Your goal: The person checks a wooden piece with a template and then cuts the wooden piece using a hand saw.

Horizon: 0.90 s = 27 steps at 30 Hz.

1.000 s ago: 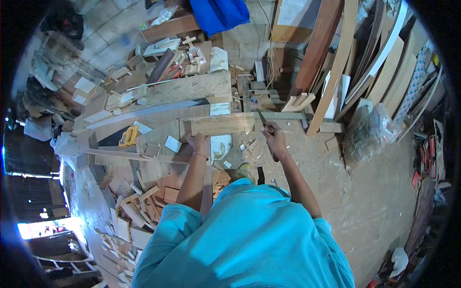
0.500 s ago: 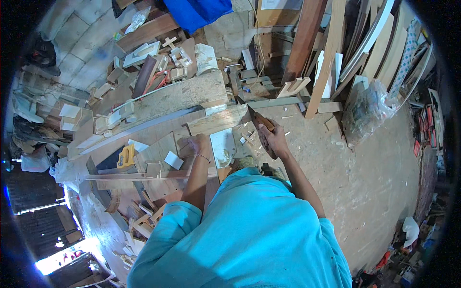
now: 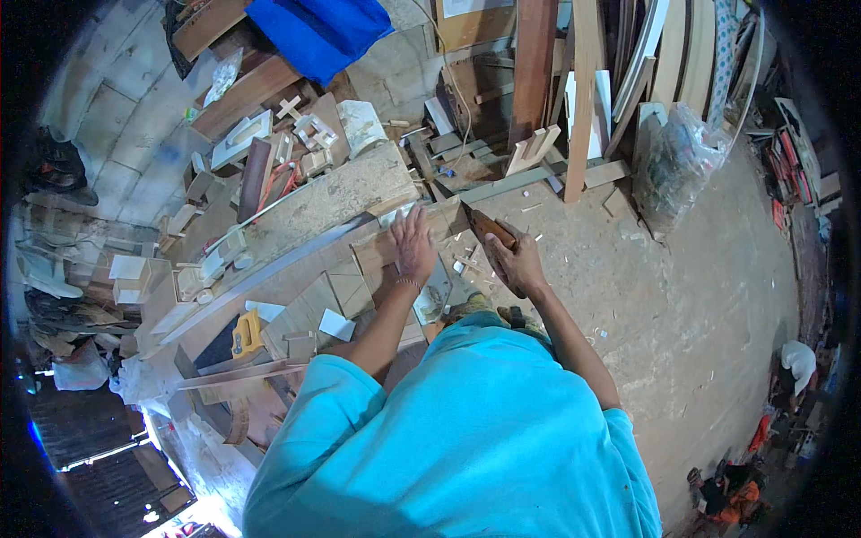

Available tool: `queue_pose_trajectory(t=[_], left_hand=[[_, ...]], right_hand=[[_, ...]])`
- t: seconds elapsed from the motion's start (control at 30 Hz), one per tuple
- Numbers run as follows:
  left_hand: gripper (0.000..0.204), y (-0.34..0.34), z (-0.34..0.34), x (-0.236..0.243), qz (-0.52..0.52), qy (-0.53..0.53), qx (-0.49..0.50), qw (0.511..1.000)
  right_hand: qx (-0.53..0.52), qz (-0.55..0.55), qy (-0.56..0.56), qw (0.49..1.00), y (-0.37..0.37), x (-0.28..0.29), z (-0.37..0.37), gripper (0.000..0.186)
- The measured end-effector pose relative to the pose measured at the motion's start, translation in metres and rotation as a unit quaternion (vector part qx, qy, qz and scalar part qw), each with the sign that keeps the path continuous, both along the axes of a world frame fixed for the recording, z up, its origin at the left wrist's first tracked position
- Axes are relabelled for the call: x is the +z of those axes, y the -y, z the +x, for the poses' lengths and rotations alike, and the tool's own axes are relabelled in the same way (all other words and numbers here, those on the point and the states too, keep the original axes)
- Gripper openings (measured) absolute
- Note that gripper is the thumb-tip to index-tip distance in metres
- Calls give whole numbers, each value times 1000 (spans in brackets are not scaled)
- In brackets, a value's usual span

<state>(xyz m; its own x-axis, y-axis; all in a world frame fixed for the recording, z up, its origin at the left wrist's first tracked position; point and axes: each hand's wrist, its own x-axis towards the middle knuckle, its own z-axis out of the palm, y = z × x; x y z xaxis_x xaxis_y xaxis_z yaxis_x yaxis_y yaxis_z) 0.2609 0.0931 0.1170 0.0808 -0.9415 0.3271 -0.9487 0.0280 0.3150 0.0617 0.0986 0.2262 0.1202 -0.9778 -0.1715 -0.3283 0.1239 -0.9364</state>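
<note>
My right hand (image 3: 518, 266) is wrapped round the brown wooden handle of a handsaw (image 3: 482, 224). The saw's dark tip touches or lies just beside the right end of a pale wooden board (image 3: 447, 216). On top of that board my left hand (image 3: 413, 248) rests flat with its fingers spread. Most of the blade is foreshortened, so I cannot tell how far it reaches into the wood. Left of my left hand, a small white block (image 3: 336, 325) and a yellow-handled saw (image 3: 247, 334) lie on the workbench (image 3: 314, 291).
A thick worn plank (image 3: 332, 193) runs along the bench's far side, with wooden offcuts and small wooden pieces behind it. Tall boards (image 3: 583, 108) lean at the back right beside a clear plastic bag (image 3: 677, 161). Wood scraps dot the concrete floor (image 3: 664, 341).
My left hand has gone from a closed pose near the board's left end to lying flat and spread farther right on it. The right hand keeps the saw at the board's right end.
</note>
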Motion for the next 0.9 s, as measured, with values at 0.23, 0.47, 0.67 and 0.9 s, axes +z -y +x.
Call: queue_pose_trajectory(t=[0.23,0.47,0.67,0.9], left_hand=[[43,12,13,-16,54,32,-17,998],[43,18,16,-14,45,77,2,996],[42,24,22,-24,24,83,16,996],[39,26,23,-19,50,71,25,996]], right_hand=[[-48,-84,-95,991,-13,-8,-10,42],[-42,-105,-103,988,-23,17,-13,41],[-10,-94,-146,985,-42,49,-4,36],[-18,-109,-117,987,-48,72,-4,31]])
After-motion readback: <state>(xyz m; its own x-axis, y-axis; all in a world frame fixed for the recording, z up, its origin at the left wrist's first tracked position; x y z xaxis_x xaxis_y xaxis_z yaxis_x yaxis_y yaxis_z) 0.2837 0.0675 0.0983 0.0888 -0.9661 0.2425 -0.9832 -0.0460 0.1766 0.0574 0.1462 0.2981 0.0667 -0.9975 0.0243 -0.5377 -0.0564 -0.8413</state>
